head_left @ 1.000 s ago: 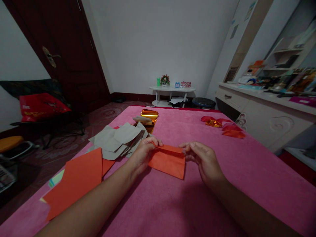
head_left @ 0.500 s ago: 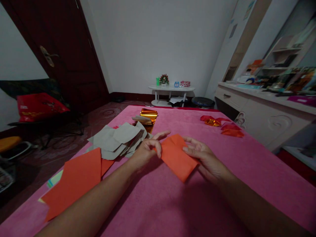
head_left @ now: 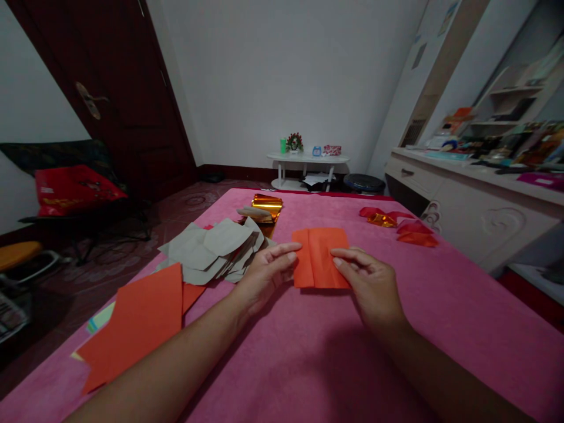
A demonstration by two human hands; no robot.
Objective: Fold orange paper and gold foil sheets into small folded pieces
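A folded sheet of orange paper is held up over the pink table cover, its edges roughly level and a vertical fold line left of its middle. My left hand pinches its left edge between thumb and fingers. On the opposite edge, my right hand grips the paper the same way, thumb towards me. Left of my hands lies a loose pile of grey paper pieces. Larger orange sheets rest nearer to me, beside my left forearm.
Shiny gold foil lies behind the grey pile. Several red, gold and orange folded pieces sit at the table's far right. Beyond are a white side table, a white cabinet and, at left, a chair with a red bag.
The orange paper has turned from a slanted position to lie square between my hands. My right hand has shifted its hold to the right edge, and my left hand now pinches the left edge.
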